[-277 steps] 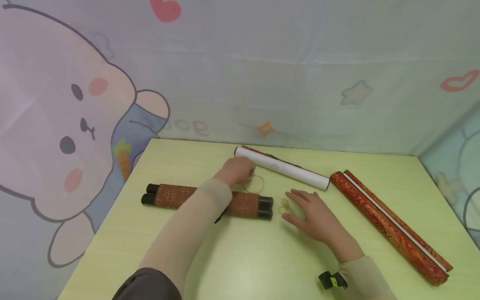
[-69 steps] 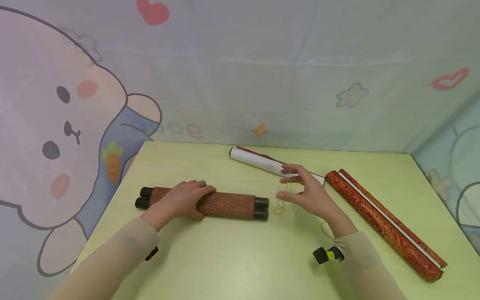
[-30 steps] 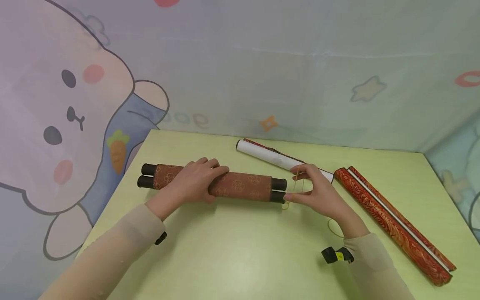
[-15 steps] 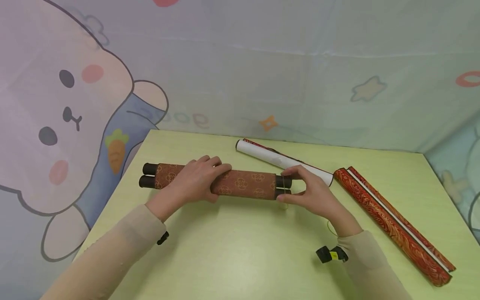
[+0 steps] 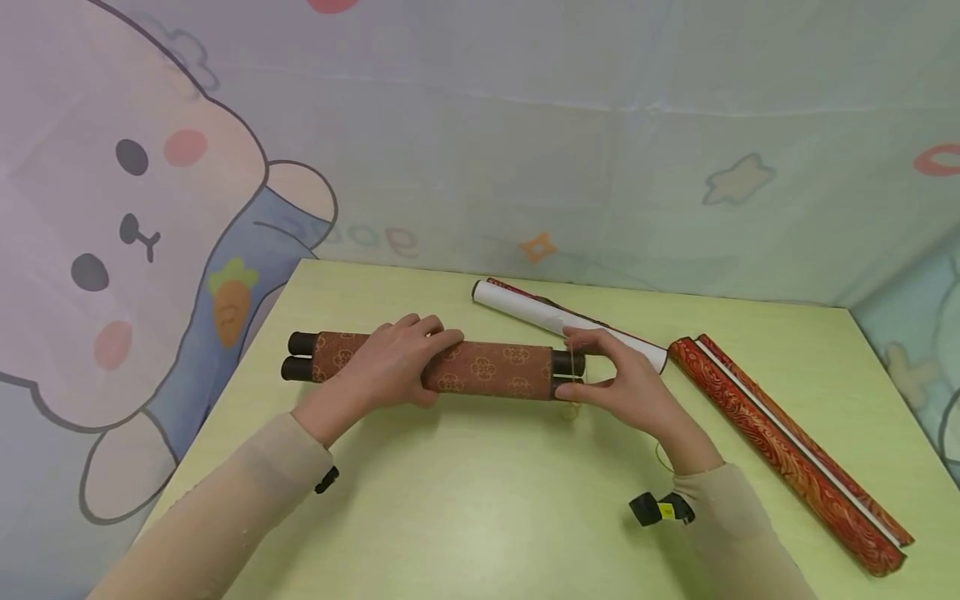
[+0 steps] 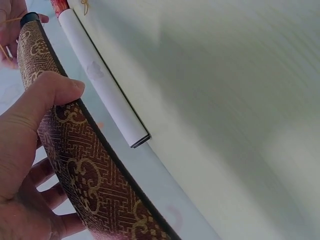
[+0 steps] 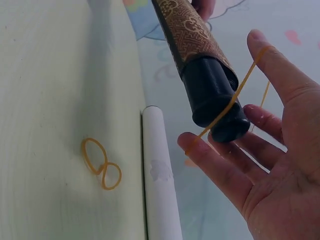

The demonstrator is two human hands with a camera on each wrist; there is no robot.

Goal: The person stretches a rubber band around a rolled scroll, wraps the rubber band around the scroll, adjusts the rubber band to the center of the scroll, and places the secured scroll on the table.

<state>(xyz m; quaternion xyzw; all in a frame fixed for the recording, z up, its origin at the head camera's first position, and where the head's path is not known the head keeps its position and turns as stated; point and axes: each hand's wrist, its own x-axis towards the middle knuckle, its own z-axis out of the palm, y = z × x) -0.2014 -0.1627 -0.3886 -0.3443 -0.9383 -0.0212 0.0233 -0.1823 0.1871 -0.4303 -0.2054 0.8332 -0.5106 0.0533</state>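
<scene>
My left hand [image 5: 393,358] grips a brown rolled scroll [image 5: 487,367] with gold patterns around its middle, thumb on the near side and fingers on the far side. The scroll is raised above the table, its dark knobs showing at both ends. At its right end is my right hand [image 5: 630,387]. In the right wrist view, a yellow rubber band [image 7: 233,100] is stretched between the spread thumb and fingers of that hand, crossing in front of the scroll's black knobs [image 7: 210,90]. Another looped rubber band [image 7: 95,160] lies on the table below.
Behind the hands lies a white rolled scroll [image 5: 540,313] with a red strip beside it. A red and gold scroll [image 5: 780,442] lies slanted on the right. One more thin yellow loop [image 5: 662,456] shows near my right wrist. A printed cloth [image 5: 600,167] hangs behind the table.
My left hand, earlier reaching for a rubber band, has taken and raised the brown scroll. My right hand has spread a band and moved left to the scroll's right end.
</scene>
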